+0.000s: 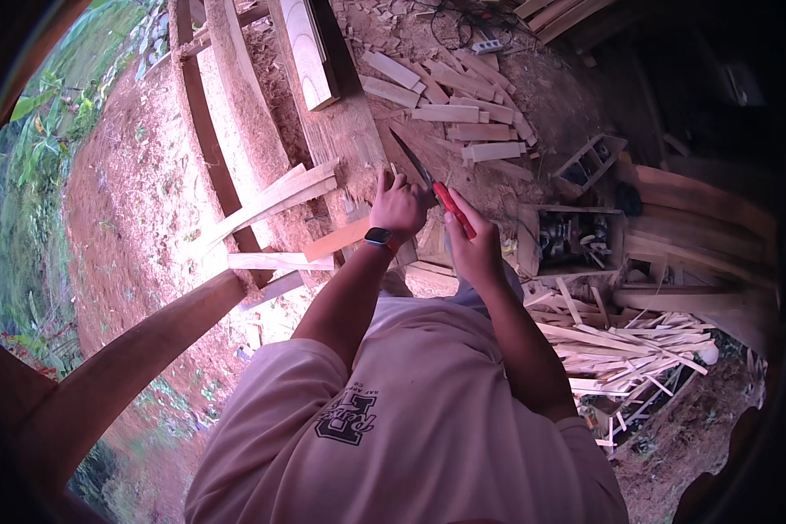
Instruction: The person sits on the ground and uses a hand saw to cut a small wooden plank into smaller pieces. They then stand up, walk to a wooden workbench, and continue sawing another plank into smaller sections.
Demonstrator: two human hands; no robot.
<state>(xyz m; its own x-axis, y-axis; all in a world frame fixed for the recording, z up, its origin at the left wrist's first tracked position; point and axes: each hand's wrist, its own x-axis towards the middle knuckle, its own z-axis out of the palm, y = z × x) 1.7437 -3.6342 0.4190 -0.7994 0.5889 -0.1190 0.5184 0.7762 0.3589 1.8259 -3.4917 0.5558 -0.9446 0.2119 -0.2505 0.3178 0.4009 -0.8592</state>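
My right hand [473, 244] grips the red handle of a knife [435, 188]; its dark blade points up and to the left, past my left hand. My left hand [398, 205], with a dark smartwatch and red strap on the wrist, is closed around a small piece of wood held on the long wooden workbench [345, 131]. The piece itself is mostly hidden by the fingers. The blade crosses just right of my left hand's fingertips.
Cut wooden blocks [463, 113] lie scattered on the dirt beyond the bench. A wooden toolbox [572, 237] stands at the right, with a heap of thin wood strips [620, 345] below it. Planks [279, 196] lean at the left, a thick beam [140, 349] lower left.
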